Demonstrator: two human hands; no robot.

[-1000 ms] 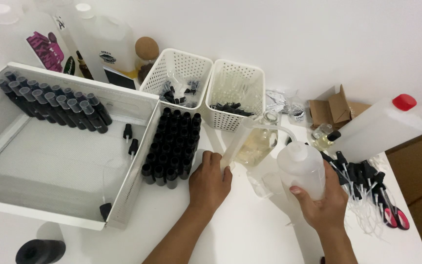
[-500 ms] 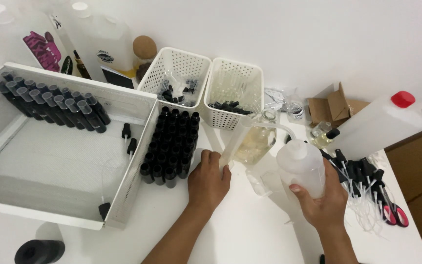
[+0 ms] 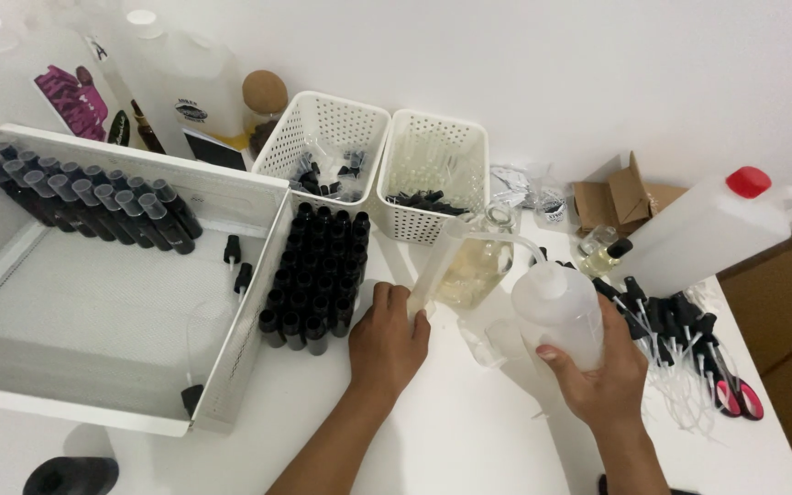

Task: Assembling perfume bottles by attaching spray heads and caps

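Observation:
My right hand grips a translucent white squeeze bottle whose thin bent spout runs left to the mouth of a tall clear measuring cylinder. My left hand holds the base of that tilted cylinder on the white table. Just left of this hand stands a block of several small black bottles in rows. A clear glass bottle of pale yellow liquid stands behind the cylinder.
A large white tray at left holds capped dark bottles along its far wall. Two white perforated baskets stand at the back. A big white jug with a red cap lies at right above a pile of black droppers and red-handled scissors.
Both hands keep their grips in the same place. The view has shifted slightly; nothing else has visibly moved.

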